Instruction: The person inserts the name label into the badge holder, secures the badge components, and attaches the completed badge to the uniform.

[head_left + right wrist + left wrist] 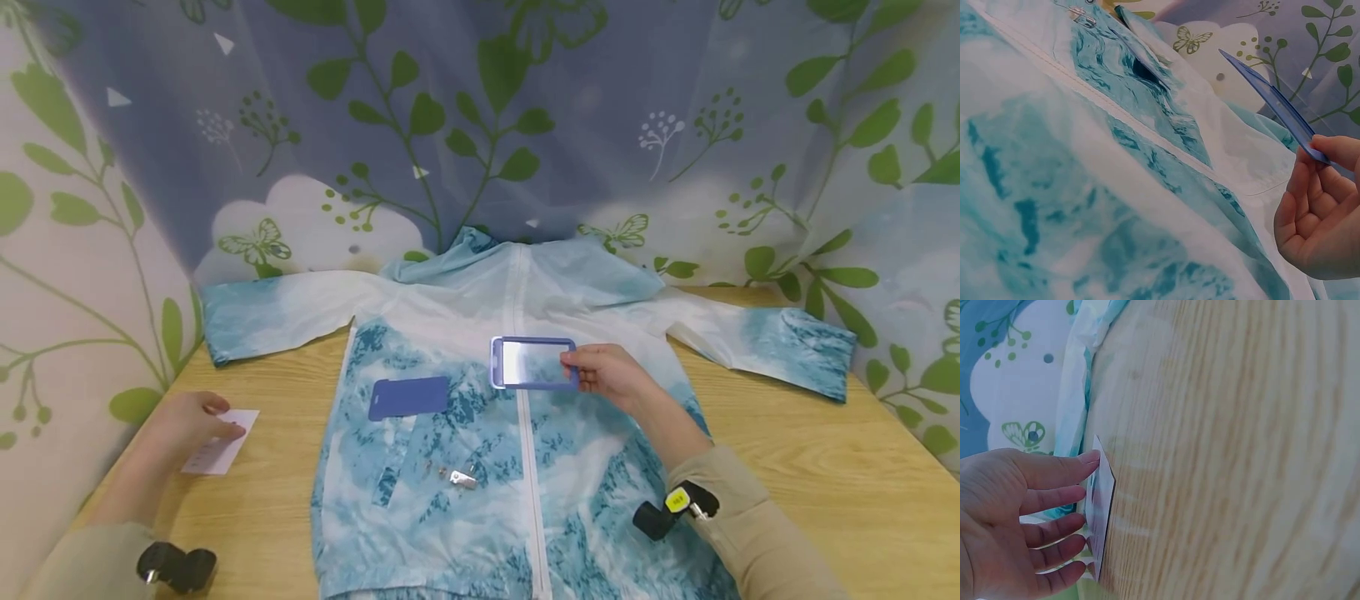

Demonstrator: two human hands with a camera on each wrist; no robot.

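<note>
My right hand pinches one end of a blue-framed badge holder with a clear window, held above the jacket. In the right wrist view the holder appears nearly edge-on between thumb and fingertips. Over at the left, my left hand holds a white card with faint print, close to the tabletop. The left wrist view has its thumb and fingertips against the card. A flat blue holder cover lies on the jacket, with a small metal clip below it.
The blue-and-white zip jacket is spread face up, its sleeves reaching out sideways over the wooden table. Tiny metal pieces lie beside the clip. A leaf-patterned curtain hangs along the back and both sides.
</note>
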